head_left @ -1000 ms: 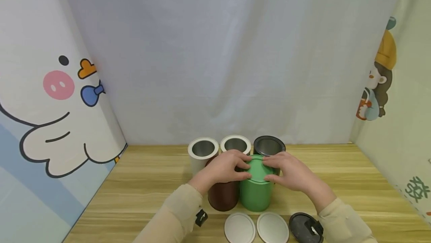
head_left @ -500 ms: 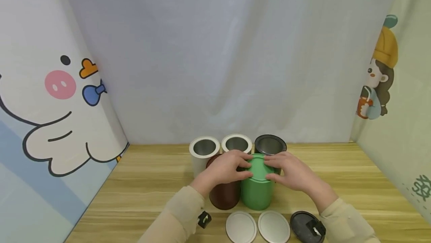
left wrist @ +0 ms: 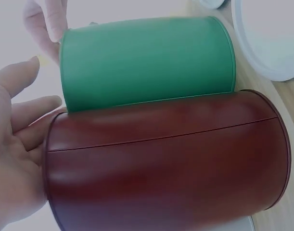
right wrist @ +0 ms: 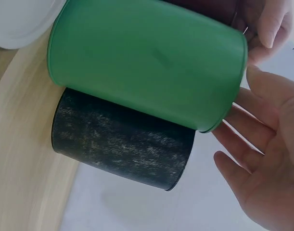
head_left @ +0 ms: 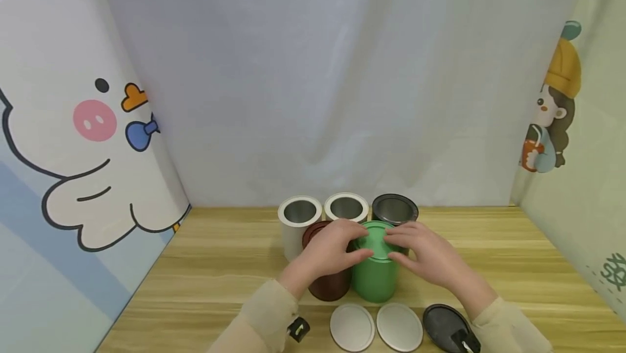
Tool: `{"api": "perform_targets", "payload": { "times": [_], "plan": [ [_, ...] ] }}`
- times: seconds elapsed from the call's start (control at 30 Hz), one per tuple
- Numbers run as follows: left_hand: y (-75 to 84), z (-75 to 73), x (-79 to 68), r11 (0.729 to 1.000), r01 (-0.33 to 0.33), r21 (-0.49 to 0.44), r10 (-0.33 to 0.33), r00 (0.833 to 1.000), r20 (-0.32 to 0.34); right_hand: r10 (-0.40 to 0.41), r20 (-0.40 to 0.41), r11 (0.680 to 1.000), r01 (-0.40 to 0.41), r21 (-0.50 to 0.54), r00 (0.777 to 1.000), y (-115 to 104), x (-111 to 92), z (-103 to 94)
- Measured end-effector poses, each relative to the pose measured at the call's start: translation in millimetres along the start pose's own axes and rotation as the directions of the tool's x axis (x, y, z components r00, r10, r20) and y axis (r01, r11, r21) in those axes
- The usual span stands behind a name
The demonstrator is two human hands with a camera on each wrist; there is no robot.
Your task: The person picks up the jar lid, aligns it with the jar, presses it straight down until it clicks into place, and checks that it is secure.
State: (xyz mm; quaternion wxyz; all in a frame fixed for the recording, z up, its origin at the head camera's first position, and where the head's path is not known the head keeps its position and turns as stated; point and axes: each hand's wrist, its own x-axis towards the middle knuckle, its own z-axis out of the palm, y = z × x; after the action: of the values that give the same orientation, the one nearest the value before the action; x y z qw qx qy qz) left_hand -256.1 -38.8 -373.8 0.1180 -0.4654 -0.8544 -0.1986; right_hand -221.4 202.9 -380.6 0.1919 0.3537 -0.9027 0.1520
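Two hands come in from the sides, fingers loose and a bit spread: the left grip (head_left: 332,247) and the right grip (head_left: 425,250) seem to touch the lid (head_left: 376,244) of the green can (head_left: 375,282), low in the middle of the frame, maybe to keep it even. A brown can (head_left: 330,287) stands just left. Higher up, two white cans (head_left: 292,241) and a black can (right wrist: 122,139) stand open; I see grey insides, not the bottoms. White lids (head_left: 352,327) and a black lid (head_left: 442,323) lie along the bottom on the tabletop (head_left: 210,266), likely theirs.

A grey curtain (head_left: 313,81) hangs at twelve o'clock, cartoon-printed backdrops (head_left: 44,98) at ten and two, wood-grain tabletop (head_left: 220,255) at six.
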Motion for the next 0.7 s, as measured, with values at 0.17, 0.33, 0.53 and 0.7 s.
{"api": "perform_targets", "payload": {
  "times": [0.17,0.33,0.53,0.7],
  "plan": [
    [7.6,-5.2,-13.2,0.999,0.030,-0.039,-0.032,0.999,-0.043,-0.070,-0.081,0.997,0.072,0.028,0.994,-4,-5,-0.5],
    [12.8,-9.8,-27.7,0.993,0.064,-0.103,-0.073,0.994,-0.080,-0.100,-0.139,0.989,0.114,0.097,0.985,-9,-10,-0.2],
    [15.3,-11.5,-47.2,0.986,0.057,-0.157,-0.083,0.983,-0.165,-0.101,-0.160,0.983,0.124,0.138,0.982,-12,-20,3.1],
    [19.3,-14.7,-62.6,0.980,0.085,-0.179,-0.117,0.976,-0.181,-0.151,-0.204,0.968,0.186,0.165,0.967,-13,-25,5.4]
  ]
}}
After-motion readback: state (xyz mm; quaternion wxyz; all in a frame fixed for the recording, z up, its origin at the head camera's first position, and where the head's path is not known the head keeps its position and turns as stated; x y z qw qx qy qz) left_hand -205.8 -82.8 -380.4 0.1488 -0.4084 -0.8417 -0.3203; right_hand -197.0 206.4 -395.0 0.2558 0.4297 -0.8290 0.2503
